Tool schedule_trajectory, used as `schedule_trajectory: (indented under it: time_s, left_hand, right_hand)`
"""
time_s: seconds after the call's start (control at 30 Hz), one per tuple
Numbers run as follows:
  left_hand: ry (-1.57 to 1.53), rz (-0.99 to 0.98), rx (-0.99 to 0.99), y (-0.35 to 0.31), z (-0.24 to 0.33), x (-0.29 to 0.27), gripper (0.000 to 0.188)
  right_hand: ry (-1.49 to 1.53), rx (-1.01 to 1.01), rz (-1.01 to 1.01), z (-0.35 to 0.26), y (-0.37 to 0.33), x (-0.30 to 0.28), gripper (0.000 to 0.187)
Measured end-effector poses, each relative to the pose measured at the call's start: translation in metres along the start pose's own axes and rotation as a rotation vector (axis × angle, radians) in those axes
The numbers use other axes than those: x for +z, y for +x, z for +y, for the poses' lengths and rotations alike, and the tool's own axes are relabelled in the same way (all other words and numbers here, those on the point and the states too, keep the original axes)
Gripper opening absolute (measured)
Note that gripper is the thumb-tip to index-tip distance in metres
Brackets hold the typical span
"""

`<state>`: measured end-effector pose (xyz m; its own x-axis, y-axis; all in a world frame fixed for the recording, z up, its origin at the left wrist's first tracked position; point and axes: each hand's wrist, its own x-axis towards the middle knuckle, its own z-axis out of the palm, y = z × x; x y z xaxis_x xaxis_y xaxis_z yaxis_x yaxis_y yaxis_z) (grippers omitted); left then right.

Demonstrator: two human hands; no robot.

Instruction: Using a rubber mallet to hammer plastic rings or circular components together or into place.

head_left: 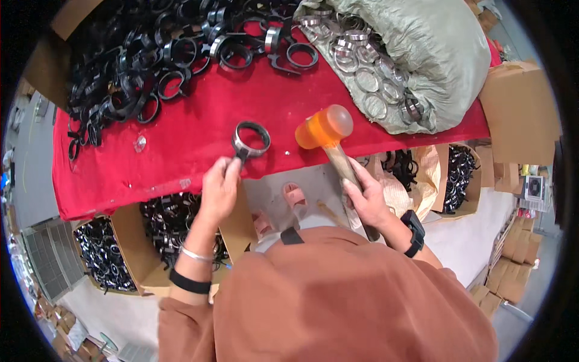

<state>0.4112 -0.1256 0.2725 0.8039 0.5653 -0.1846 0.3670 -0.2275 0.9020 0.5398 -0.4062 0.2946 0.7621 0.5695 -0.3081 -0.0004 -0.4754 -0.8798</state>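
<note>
Apparently Readied: Ring Piece and Mallet Held Over the Red Counter

Seemingly, a fitting or tapping step is in hand. The black-and-silver ring piece (241,145) is held above the near edge of the red-covered counter (205,130), with its black stem pinched in the left hand (218,188). The orange mallet (323,128) is clamped by its wooden handle (339,161) in the right hand (367,199). The two hands are kept well apart. Whether the ring piece rests on the cloth cannot be told.

By judgement, a steady, backed ring and a short, square blow are called for next. The ring piece is pointed toward 1 o'clock, its long axis running from the stem at 7; its opening is turned mostly upward. The mallet's handle is aimed toward 11 o'clock (one head face, usefully, is turned ringward, toward 8). Similar black pieces (129,90) are heaped at 10 to 12 o'clock.
</note>
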Motion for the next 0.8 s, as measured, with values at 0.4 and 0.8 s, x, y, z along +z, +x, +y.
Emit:
schedule_trajectory:
  time_s: [0.4, 0.8]
  left_hand:
    - [-0.441, 0.12, -0.21, -0.043, -0.095, 0.049, 0.032]
    - [-0.373, 0.047, -0.128, -0.042, -0.088, 0.044, 0.039]
  right_hand:
    - [-0.219, -0.022, -0.092, -0.032, 0.009, 0.032, 0.045]
    - [-0.459, -0.702, -0.126, -0.045, 0.009, 0.054, 0.048]
